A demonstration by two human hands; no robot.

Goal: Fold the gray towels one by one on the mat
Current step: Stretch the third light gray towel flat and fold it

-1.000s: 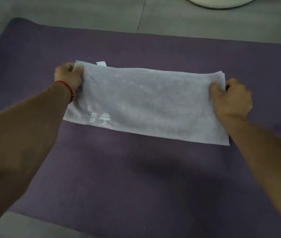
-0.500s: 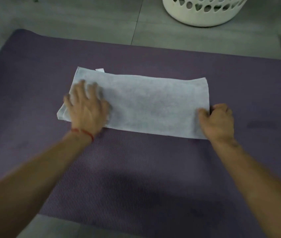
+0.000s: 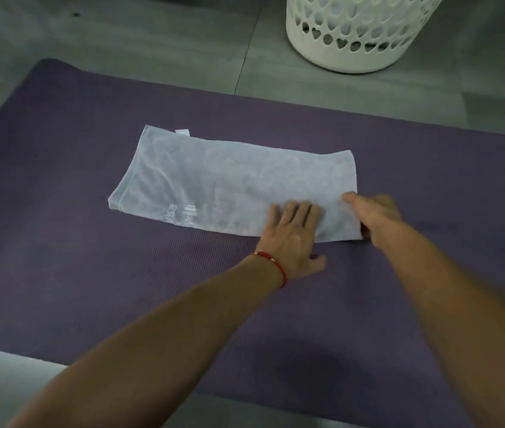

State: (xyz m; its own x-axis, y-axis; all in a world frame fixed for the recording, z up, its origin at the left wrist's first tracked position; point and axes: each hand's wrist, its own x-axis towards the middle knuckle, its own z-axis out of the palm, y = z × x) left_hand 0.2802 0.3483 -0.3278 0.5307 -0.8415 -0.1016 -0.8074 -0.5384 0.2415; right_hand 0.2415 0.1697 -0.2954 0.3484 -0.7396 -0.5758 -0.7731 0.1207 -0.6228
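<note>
The towel [image 3: 232,186] lay folded lengthwise on the mat [image 3: 90,273]. The left hand [image 3: 291,236] pressed flat and open beside the right hand [image 3: 374,211], which pinched the near right corner. Lifting that corner unevenly could skew the layers.

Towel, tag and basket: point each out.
gray towel [image 3: 214,177], head view, middle of its top layer.
white tag [image 3: 182,132], head view, tab at the towel's far edge.
white basket [image 3: 350,35], head view, perforated wall.
</note>
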